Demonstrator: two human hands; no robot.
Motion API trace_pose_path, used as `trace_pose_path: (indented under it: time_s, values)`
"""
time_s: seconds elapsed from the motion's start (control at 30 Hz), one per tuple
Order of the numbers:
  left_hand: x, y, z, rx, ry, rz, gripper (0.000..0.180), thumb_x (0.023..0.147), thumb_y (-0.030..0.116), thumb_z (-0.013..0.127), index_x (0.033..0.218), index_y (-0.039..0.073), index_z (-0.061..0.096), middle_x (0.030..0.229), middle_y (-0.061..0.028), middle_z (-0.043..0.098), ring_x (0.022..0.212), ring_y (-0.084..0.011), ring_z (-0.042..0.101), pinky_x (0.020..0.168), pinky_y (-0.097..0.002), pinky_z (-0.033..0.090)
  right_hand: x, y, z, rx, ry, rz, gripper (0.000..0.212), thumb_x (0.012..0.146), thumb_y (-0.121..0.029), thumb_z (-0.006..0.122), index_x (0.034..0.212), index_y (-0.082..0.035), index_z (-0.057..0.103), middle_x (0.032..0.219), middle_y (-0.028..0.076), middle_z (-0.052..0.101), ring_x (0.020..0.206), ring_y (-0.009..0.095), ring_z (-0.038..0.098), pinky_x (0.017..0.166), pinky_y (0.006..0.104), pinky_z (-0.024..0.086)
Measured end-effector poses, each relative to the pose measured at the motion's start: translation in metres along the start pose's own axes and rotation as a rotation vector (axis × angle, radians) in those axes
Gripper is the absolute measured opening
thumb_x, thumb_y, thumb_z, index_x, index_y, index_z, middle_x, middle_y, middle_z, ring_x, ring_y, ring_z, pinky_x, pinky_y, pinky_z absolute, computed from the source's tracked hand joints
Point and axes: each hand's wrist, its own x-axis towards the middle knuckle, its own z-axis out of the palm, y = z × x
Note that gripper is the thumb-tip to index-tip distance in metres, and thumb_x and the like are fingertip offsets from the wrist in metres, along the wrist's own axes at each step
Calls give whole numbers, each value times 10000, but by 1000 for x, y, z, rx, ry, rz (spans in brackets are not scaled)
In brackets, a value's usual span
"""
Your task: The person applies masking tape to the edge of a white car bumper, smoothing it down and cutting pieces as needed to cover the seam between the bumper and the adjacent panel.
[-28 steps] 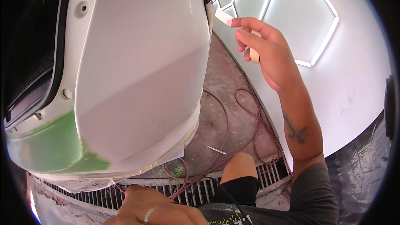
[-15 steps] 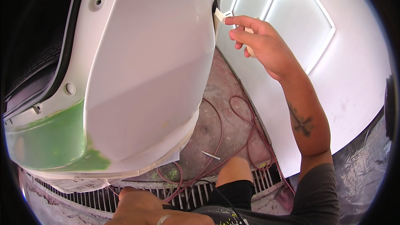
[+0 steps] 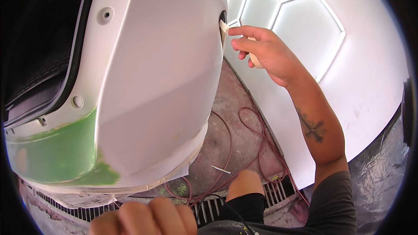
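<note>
My right hand (image 3: 265, 56) reaches out at the panel's far right edge. A cream roll of masking tape (image 3: 254, 60) sits in its palm, partly hidden by the fingers. From the index fingertip a short tape strip (image 3: 224, 27) runs to a dark opening (image 3: 223, 17) in the white car body panel (image 3: 161, 69). Low in the view, my left hand (image 3: 146, 219) is curled with its knuckles up; whatever lies inside its fingers is hidden. A green patch (image 3: 56, 152) covers the panel's lower left corner.
Lit hexagon frames mark a white wall panel (image 3: 344, 91) at right. Reddish hoses (image 3: 261, 148) loop over the stained floor, near a thin white stick (image 3: 220, 169). A metal floor grate (image 3: 274, 193) runs below. Masking paper (image 3: 87, 199) edges the car body's underside.
My left hand has come up further into view at the lower edge, fingers curled. The view has shifted slightly; my right hand still holds the tape by the opening.
</note>
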Motion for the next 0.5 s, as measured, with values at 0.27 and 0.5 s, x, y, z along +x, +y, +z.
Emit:
trace_pose_path:
  time_s: [0.27,0.5]
  values:
    - [-123,-82,-80,183,268,-552,405,1075,411,659,1128,10,669,1050,-94,646,1070,-231,616,973,-399,492,5,-7,-18,57,-47,66,472,1027,-252,677,1422,5,641,1043,9,654,910,97,607,725,268,495]
    - [-285,-138,-163,392,706,-1101,248,1089,248,685,1232,45,684,1119,-1,689,1041,-110,636,972,-281,495,7,-10,-10,74,-73,80,481,1031,-246,669,1432,16,629,1033,2,659,902,100,615,715,273,492]
